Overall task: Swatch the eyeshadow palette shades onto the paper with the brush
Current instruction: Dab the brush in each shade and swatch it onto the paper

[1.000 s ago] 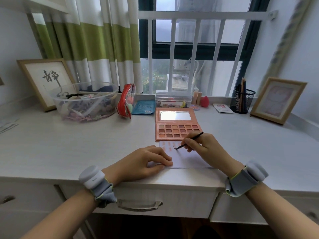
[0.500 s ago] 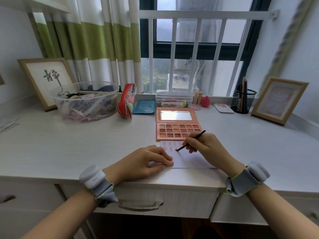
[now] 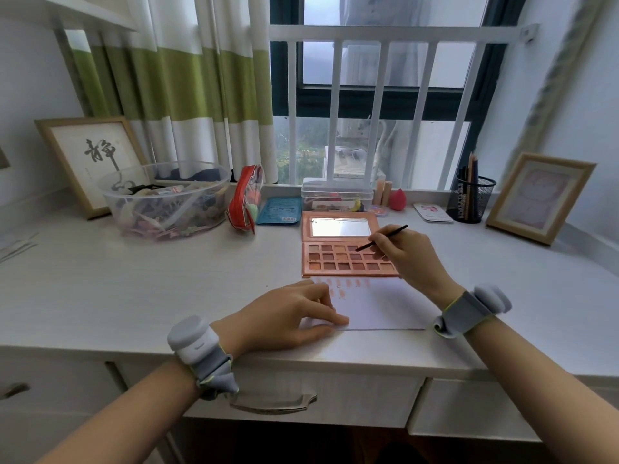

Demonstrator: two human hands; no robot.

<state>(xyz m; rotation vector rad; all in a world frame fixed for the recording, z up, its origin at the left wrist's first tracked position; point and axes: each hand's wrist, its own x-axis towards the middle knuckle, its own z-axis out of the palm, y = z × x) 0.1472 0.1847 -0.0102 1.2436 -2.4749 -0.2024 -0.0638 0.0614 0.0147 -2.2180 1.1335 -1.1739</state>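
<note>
brush [image 3: 382, 238] tip in eyeshadow palette [image 3: 348, 259] pan

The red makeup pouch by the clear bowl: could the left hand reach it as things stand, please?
Probably yes: the left hand only presses the paper, and bare desk lies between it and the red makeup pouch.

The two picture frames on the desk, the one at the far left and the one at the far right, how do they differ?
The left frame holds a white sheet with a black brush-written character; the right frame holds a pale pinkish picture, too blurred to read. The left frame stands partly behind the clear plastic bowl; the right frame has nothing in front of it, with the mesh pen holder beside it. Both have light wooden borders and lean back toward the walls.
</note>
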